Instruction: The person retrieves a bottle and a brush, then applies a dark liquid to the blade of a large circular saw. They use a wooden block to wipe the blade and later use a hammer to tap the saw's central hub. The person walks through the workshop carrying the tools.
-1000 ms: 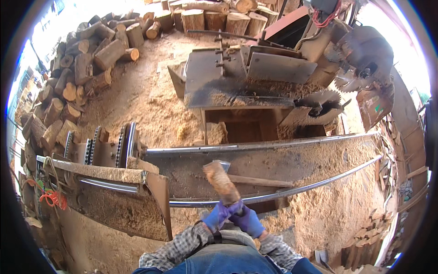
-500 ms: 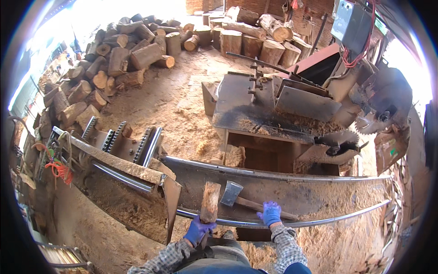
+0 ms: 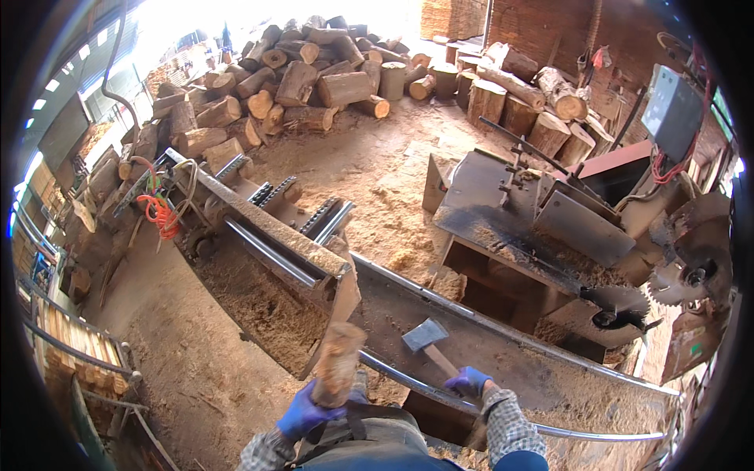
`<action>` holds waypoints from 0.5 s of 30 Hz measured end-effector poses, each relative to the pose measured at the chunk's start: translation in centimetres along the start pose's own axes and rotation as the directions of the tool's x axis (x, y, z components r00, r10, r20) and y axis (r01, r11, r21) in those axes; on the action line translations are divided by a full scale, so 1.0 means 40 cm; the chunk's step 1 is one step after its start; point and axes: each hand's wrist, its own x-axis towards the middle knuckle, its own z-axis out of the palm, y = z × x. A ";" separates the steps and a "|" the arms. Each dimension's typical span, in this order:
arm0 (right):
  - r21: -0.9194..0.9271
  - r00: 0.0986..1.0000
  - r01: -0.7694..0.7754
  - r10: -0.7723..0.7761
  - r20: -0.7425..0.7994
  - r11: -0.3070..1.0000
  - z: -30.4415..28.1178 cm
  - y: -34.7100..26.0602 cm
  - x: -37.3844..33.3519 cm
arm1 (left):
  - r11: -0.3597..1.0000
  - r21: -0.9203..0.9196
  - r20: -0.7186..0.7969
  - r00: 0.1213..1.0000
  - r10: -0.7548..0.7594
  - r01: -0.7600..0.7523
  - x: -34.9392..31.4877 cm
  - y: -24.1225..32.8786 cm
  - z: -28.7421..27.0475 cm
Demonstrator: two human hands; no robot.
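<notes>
My left hand (image 3: 310,410), in a purple glove, is wrapped round the lower part of a short, rough block of wood (image 3: 339,359) held upright close to my legs. Part of the block's lower end is hidden by the fingers. A purple glove also covers my right hand (image 3: 469,381), closed round the wooden handle of an axe (image 3: 426,335). The axe's grey head points away to the left, over a long metal trough (image 3: 385,312) with shiny rails and sawdust in it.
Right of the trough stands a saw table (image 3: 495,208) with an exposed toothed blade (image 3: 616,306). Chain conveyors (image 3: 271,192) lie at left, near an orange coiled hose (image 3: 159,216). Piled logs (image 3: 294,82) fill the back. Sawn wood slats (image 3: 75,349) stand at lower left.
The view has swung left, so the scene shifts rightward. My left hand has tilted and brought the wood block nearer me. The right hand has closed round the axe handle, nearer its head.
</notes>
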 end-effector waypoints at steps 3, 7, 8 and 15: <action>0.092 0.999 -0.030 0.028 0.019 0.995 0.066 0.006 0.014 | 1.000 0.021 -0.134 0.991 0.018 -0.015 -0.060 -0.065 -0.077; 0.004 0.998 -0.045 0.046 -0.043 0.999 0.086 -0.009 -0.021 | 0.997 -0.037 -0.307 0.950 0.048 -0.062 -0.102 -0.026 -0.111; -0.001 0.999 -0.030 0.030 -0.023 1.000 0.096 -0.037 -0.039 | 0.995 -0.058 -0.349 0.935 0.055 -0.080 -0.120 -0.016 -0.130; 0.565 0.975 -0.219 0.195 0.103 0.796 0.227 -0.045 -0.157 | 0.962 -0.158 -0.466 0.876 0.128 -0.224 -0.123 -0.029 -0.320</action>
